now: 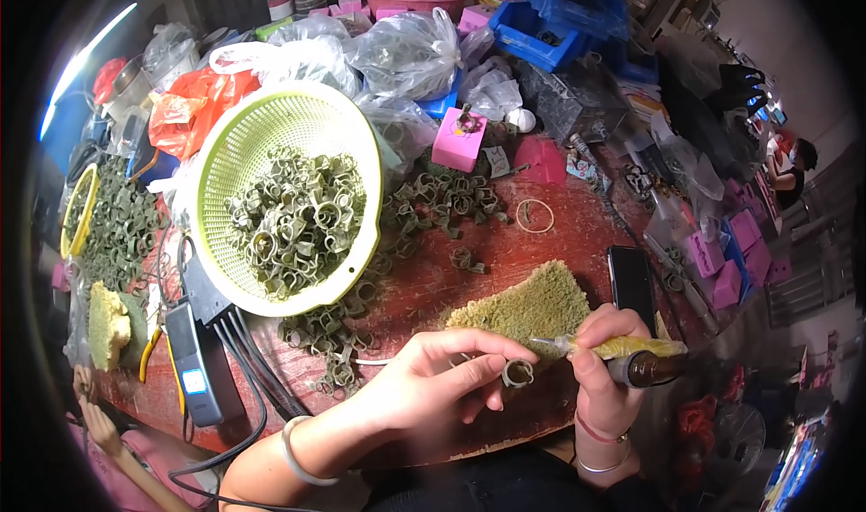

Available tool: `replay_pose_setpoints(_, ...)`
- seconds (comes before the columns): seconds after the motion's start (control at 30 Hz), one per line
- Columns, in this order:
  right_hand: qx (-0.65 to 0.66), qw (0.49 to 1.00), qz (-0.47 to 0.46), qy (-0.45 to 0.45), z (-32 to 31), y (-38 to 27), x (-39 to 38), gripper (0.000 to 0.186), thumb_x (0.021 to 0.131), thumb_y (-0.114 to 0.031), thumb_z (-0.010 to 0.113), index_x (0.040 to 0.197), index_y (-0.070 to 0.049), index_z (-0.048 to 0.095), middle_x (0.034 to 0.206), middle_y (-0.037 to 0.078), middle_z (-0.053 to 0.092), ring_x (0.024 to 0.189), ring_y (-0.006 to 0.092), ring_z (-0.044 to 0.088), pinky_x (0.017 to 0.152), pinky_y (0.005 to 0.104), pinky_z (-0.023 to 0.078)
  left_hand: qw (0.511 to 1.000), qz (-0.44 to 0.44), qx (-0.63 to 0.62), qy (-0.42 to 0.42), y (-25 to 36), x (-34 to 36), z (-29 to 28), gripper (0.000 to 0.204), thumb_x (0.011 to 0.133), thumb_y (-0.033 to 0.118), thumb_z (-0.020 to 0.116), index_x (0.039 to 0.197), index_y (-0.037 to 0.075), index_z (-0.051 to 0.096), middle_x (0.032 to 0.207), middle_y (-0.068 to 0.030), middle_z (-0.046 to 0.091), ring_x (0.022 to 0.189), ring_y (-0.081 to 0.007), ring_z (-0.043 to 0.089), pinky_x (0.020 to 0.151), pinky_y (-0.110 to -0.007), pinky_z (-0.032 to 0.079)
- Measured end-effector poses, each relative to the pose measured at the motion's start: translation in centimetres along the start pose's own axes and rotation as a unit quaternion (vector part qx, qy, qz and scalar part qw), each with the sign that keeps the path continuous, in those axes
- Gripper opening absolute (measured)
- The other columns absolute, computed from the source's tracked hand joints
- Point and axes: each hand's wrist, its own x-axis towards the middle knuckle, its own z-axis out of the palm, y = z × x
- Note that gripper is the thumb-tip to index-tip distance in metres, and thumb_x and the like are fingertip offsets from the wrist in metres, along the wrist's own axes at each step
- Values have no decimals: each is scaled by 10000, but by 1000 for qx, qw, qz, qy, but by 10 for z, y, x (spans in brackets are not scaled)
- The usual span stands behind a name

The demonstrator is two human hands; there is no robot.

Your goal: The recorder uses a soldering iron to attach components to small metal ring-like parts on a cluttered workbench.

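My left hand (442,368) pinches a small greenish ring-shaped piece (518,374) between thumb and fingers, above the table's front edge. In my right hand (603,381) is a pen-like tool with a yellow wrapped grip (631,347). Its thin pale tip points left, just above the ring piece; whether they touch I cannot tell. A dark brown cylinder (651,369) sticks out by the same hand, under the tool; how it is held is hidden. Right behind my hands lies a rough yellow-green sponge (532,306). More ring pieces (302,214) fill a pale yellow plastic basket (216,241).
Loose ring pieces (446,196) lie around the basket. A black phone (631,282) is right of the sponge. Cables (262,368) and a grey box-shaped device (200,368) lie at left. Plastic bags (406,56) and blue trays (541,38) crowd the back. Another person's hand (97,422) is at lower left.
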Motion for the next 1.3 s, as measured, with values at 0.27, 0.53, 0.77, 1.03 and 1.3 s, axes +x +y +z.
replay_pose_setpoints(0.27, -9, 999, -16, -42, -3, -1, 0, 156, 743, -12, 693, 848, -29, 579, 797, 65, 570, 714, 116, 522, 650, 227, 399, 1000, 8, 11, -1, -2, 1, 1, 233, 960, 189, 536, 1133, 76, 644, 731, -18, 640, 526, -37, 511, 441, -170, 369)
replay_pose_setpoints(0.53, 50, 998, 9, -26, -3, 3, 1, 154, 720, 19, 668, 839, -23, 579, 786, 69, 571, 685, 107, 512, 624, 230, 397, 999, -29, 3, -27, 4, -2, 0, 236, 964, 192, 534, 1121, 54, 643, 747, -15, 648, 564, -43, 533, 472, -169, 385)
replay_pose_setpoints(0.77, 81, 992, 72, -63, 1, 1, 2, 146, 718, -22, 686, 819, -16, 582, 757, 64, 568, 679, 102, 506, 628, 223, 384, 998, -10, 12, -68, -8, 1, -7, 228, 961, 187, 539, 1105, 45, 644, 743, -17, 648, 567, -47, 540, 479, -169, 394)
replay_pose_setpoints(1.03, 206, 965, 148, -70, -7, 4, 3, 175, 718, -49, 676, 849, -20, 564, 782, 69, 560, 702, 106, 499, 630, 230, 374, 994, -70, 29, -83, 1, -1, -5, 252, 979, 204, 504, 1133, 36, 612, 750, -19, 619, 611, -63, 531, 578, -203, 443)
replay_pose_setpoints(1.3, 186, 973, 127, -47, 3, 2, 3, 148, 724, -37, 681, 831, -23, 579, 772, 64, 563, 693, 106, 500, 637, 226, 384, 994, -75, 12, -84, -4, -1, -5, 234, 965, 207, 535, 1091, 44, 645, 772, -5, 644, 639, -41, 562, 537, -172, 427)
